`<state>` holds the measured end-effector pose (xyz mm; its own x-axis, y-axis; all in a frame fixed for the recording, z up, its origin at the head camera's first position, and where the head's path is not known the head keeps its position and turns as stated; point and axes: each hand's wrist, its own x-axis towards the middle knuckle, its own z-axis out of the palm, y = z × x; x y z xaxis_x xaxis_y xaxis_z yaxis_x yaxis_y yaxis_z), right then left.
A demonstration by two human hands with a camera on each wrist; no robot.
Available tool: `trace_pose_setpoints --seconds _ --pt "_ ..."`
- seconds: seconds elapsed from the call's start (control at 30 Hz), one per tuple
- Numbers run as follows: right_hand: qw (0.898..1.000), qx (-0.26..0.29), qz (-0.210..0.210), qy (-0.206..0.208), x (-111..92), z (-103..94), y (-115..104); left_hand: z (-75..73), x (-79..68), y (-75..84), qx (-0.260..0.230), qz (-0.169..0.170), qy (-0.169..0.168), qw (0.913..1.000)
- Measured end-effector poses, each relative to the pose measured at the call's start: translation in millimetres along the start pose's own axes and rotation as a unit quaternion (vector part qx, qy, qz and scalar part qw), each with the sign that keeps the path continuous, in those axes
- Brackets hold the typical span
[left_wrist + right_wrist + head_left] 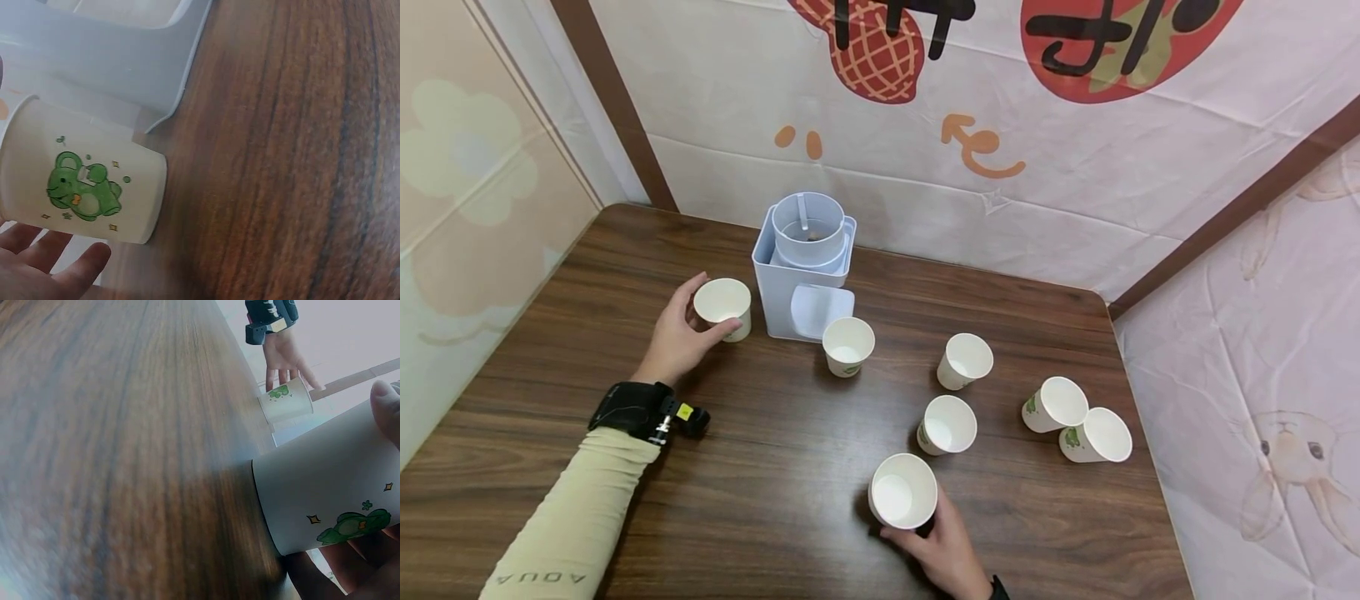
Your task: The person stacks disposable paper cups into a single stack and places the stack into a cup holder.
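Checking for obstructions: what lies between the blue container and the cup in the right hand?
The head view shows one paper cup near the blue container, then bare tabletop up to the cup in the right hand.

Behind left hand (676,343): black strap (623,408), yellow-marked camera (696,422), beige AQUA sleeve (568,517); behind right hand (949,546): black band (997,588).

Your left forearm (561,525) slants up and inward from the bottom left of the head view, the wrist nearly straight. Your left grip (672,342) reaches well forward, its fingers loosely extended and its thumb spread apart from them. Your right grip (947,546) works much closer to you, only a short stretch of wrist showing below it; thumb and curled fingers oppose each other, clasping.
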<state>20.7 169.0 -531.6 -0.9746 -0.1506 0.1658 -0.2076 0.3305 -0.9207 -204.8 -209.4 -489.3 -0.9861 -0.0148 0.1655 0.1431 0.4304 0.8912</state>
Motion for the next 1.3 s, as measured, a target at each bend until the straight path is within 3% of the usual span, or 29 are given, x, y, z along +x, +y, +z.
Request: trace_pose_setpoints --seconds 0.33,0.63,0.77,0.93,1.1,1.3 --pt "1.000 0.013 -0.022 0.002 1 -0.3 0 3.4 0.4 -6.1 -0.008 0.004 0.009 0.9999" --pt "0.999 0.022 -0.037 -0.012 1 -1.2 4 1.7 0.0 -6.5 0.016 -0.005 0.022 0.9996" --pt "0.999 0.019 -0.028 -0.009 1 -1.4 2 -0.2 -1.5 -4.8 0.018 -0.008 0.022 0.9996" --pt "1.000 0.015 -0.009 0.002 1 -0.5 0 -4.5 -6.3 -5.7 0.023 -0.006 0.028 0.9993" --pt "1.000 0.006 -0.018 0.001 1 0.3 1 -10.2 -14.3 -8.5 0.034 -0.003 0.034 0.9989" --pt "1.000 0.013 0.000 -0.005 1 -1.5 -1 -19.4 -25.9 -2.9 0.029 0.004 0.027 0.9992"
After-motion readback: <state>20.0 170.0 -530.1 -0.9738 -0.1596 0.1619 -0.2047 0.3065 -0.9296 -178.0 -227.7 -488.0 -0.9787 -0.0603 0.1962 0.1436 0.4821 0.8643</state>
